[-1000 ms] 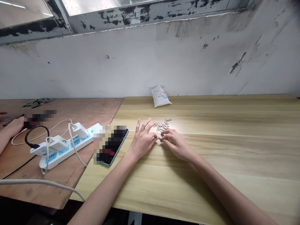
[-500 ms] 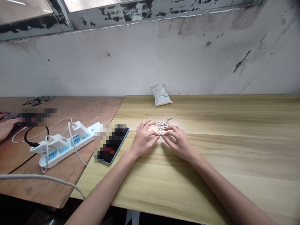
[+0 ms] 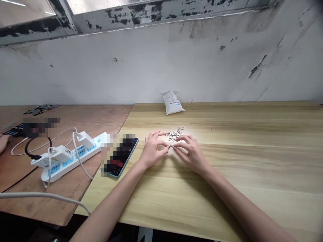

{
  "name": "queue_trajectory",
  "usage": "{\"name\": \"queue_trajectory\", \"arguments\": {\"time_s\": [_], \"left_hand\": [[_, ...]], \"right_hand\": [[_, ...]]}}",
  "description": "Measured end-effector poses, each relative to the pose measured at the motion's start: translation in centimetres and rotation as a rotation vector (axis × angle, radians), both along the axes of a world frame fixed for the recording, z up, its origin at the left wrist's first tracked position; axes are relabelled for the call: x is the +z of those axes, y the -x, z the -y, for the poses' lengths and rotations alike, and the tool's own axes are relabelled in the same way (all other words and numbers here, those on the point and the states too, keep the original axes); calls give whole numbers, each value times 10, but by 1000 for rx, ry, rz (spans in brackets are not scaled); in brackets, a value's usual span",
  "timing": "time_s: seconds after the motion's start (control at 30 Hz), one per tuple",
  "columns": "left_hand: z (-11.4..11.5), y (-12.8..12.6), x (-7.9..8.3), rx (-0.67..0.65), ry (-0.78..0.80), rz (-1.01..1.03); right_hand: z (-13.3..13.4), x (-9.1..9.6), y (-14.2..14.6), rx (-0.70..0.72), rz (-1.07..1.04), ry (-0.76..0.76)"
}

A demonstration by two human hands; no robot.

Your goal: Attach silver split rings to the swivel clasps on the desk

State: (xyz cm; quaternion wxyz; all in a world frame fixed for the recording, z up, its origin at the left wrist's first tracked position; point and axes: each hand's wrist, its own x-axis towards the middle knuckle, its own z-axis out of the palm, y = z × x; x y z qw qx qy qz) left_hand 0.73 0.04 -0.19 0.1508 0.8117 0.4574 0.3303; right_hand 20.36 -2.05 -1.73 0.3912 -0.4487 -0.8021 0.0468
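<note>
The person's left hand [image 3: 152, 149] and right hand [image 3: 191, 154] are lifted a little above the pale, wood-grain table [image 3: 227, 171], and they come together near the middle of it. Neither hand is clenched: the other fingers stay loosely curved, and only the fingertips meet, pinching from both sides a small metal piece [image 3: 171, 146]. This piece is too small to tell its exact shape, and I cannot see clearly how firmly each hand holds it. The pose seems chosen for fine work, because such a tiny piece can be controlled only with the fingertips. Just beyond the hands, on the far side, lies a loose pile of small silver metal rings [image 3: 174, 135], probably kept there so that it is within easy reach. Farther away, against the wall, stands a white plastic bag [image 3: 173, 103] with printed label. To the left of the hands lies a phone with a blue edge [image 3: 121, 158], partly blurred, set apart from the work. On the brown plywood table [image 3: 75, 117] at left there is a white power strip with blue sockets [image 3: 68, 164], and at the far left edge a hand of another person [image 3: 3, 142] rests apart from this work.
</note>
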Motion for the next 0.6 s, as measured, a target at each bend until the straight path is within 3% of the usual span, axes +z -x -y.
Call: {"name": "queue_trajectory", "arguments": {"time_s": [0.27,0.43,0.6], "left_hand": [[0,0,0,-4,1,-4],[1,-1,2,21,-81,-75],[2,0,4,46,-155,-117]], "right_hand": [[0,-1,1,-28,-15,10],[-3,-3,1,-74,-68,68],[-2,-3,3,-73,-52,18]]}}
